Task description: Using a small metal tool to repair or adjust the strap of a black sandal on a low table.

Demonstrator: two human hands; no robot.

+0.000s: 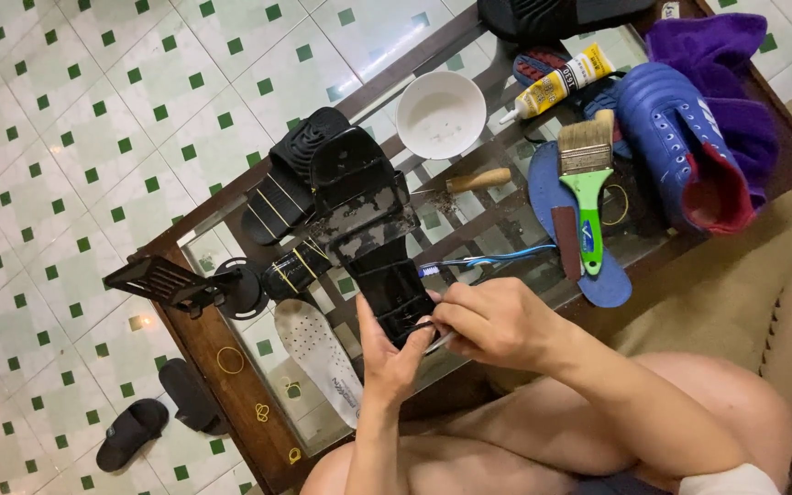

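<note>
Glossy black ridged sole (pixel 373 229), hands' grip.

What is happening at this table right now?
A person sits at a glass-topped table. The left hand holds the near end of a black shoe sole, and the right hand presses a thin tool against it; what tool, I cannot tell. A white bowl, a glue tube, a green-handled brush, a blue shoe and a white insole lie around.
</note>
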